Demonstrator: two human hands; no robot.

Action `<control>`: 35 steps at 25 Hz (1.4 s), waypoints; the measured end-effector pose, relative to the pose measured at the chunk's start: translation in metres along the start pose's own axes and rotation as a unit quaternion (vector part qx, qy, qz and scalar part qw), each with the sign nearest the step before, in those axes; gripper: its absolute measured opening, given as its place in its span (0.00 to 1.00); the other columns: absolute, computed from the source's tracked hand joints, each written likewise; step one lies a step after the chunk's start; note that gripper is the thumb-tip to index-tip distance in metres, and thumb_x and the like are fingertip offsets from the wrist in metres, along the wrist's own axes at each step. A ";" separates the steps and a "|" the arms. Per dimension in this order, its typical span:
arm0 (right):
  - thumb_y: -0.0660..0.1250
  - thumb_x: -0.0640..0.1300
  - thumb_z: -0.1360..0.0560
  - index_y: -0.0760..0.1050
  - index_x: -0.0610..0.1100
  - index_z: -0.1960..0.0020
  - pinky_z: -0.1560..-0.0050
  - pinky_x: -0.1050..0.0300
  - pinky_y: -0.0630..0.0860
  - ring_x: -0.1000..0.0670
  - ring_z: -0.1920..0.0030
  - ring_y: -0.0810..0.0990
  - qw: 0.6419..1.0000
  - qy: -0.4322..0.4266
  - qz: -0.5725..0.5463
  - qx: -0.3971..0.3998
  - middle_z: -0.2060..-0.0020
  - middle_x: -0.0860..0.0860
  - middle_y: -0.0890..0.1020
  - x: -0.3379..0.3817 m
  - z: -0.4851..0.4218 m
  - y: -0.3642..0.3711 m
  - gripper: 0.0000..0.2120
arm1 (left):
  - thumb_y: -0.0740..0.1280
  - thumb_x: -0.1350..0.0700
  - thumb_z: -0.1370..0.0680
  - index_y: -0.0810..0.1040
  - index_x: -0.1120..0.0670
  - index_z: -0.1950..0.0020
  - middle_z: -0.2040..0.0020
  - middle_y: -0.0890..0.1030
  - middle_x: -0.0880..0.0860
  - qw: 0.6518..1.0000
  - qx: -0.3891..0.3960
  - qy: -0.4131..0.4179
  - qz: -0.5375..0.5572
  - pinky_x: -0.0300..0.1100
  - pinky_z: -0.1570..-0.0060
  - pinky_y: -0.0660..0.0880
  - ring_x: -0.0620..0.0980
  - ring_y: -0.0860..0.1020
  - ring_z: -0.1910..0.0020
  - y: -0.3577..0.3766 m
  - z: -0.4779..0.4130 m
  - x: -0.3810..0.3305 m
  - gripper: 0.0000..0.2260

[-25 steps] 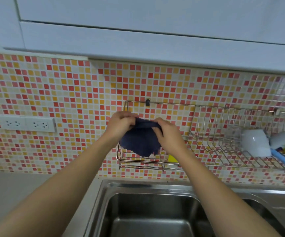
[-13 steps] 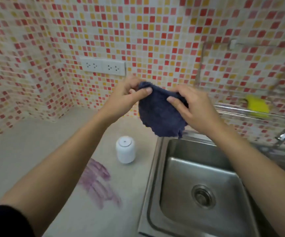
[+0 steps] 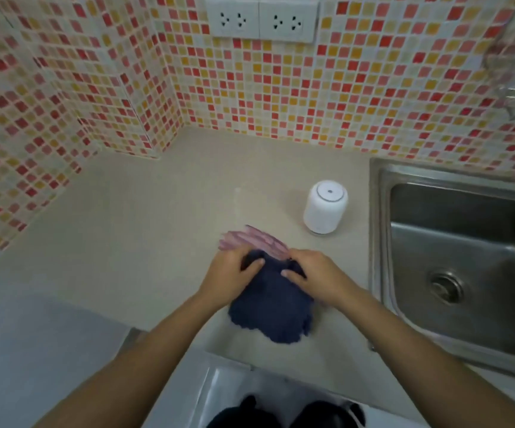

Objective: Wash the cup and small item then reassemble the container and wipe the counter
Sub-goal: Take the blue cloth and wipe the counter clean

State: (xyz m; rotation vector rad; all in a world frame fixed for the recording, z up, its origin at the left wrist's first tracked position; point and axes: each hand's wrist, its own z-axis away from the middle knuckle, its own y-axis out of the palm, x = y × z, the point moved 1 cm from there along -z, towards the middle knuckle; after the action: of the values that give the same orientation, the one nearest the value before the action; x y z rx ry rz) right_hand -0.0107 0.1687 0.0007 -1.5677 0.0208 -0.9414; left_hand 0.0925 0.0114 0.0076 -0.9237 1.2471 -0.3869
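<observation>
The left grip [image 3: 230, 274] and right grip [image 3: 318, 278] each clutch the dark blue cloth [image 3: 270, 310], apparently pressed onto the bench [image 3: 157, 211] at a purple smear [image 3: 250, 239].

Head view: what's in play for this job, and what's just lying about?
In play: left hand and right hand, both gripping the dark blue cloth; purple smear; counter; white container.
Lying about: sink; wall sockets.

Your left hand [image 3: 228, 276] and right hand [image 3: 318, 281] are bare, and so are your left forearm [image 3: 145, 353] and right forearm [image 3: 419, 350], unsleeved to the frame's edge. Two rounded black shapes [image 3: 245, 412] low between them look like dark clothing, though they are too blurred to be sure.
</observation>
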 end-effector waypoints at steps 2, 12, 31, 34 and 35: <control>0.62 0.49 0.25 0.71 0.46 0.43 0.55 0.53 0.73 0.43 0.49 0.77 0.995 0.065 0.070 -0.015 0.48 0.48 0.79 -0.012 0.000 0.014 0.12 | 0.65 0.51 0.23 0.76 0.57 0.52 0.58 0.81 0.55 0.998 0.002 0.006 -0.069 0.39 0.62 0.65 0.53 0.77 0.59 0.025 -0.012 0.013 0.09; 0.60 0.45 0.24 0.74 0.42 0.39 0.40 0.44 0.68 0.41 0.40 0.74 0.935 0.264 0.093 -0.219 0.38 0.44 0.76 -0.095 0.093 0.028 0.15 | 0.41 0.38 0.21 0.62 0.43 0.27 0.27 0.66 0.52 0.951 0.113 0.125 -0.261 0.66 0.39 0.65 0.61 0.64 0.28 0.112 0.009 0.008 0.25; 0.48 0.48 0.23 0.71 0.40 0.35 0.30 0.49 0.63 0.46 0.33 0.69 0.920 0.274 -0.012 -0.281 0.36 0.44 0.74 -0.116 0.096 0.047 0.23 | 0.44 0.48 0.18 0.66 0.53 0.29 0.30 0.72 0.53 0.945 0.104 0.204 -0.234 0.47 0.30 0.55 0.52 0.63 0.29 0.138 0.054 0.001 0.22; 0.49 0.45 0.22 0.70 0.40 0.34 0.30 0.49 0.62 0.46 0.33 0.69 0.926 0.265 -0.009 -0.268 0.35 0.44 0.74 -0.114 0.095 0.046 0.21 | 0.45 0.49 0.18 0.70 0.52 0.31 0.31 0.73 0.54 0.966 0.116 0.121 -0.198 0.50 0.33 0.65 0.54 0.69 0.31 0.159 0.003 -0.037 0.22; 0.50 0.43 0.22 0.70 0.40 0.34 0.30 0.50 0.62 0.47 0.33 0.69 0.927 0.266 -0.011 -0.266 0.34 0.44 0.73 -0.115 0.096 0.047 0.20 | 0.44 0.49 0.19 0.70 0.52 0.31 0.31 0.73 0.54 0.966 0.125 0.109 -0.201 0.50 0.33 0.66 0.54 0.69 0.31 0.160 -0.005 -0.044 0.23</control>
State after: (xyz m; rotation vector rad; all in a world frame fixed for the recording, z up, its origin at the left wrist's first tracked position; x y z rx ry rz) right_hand -0.0103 0.2941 -0.0940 -1.7454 0.6941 -1.4383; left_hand 0.0389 0.1360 -0.0881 -0.9310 1.1721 -0.9677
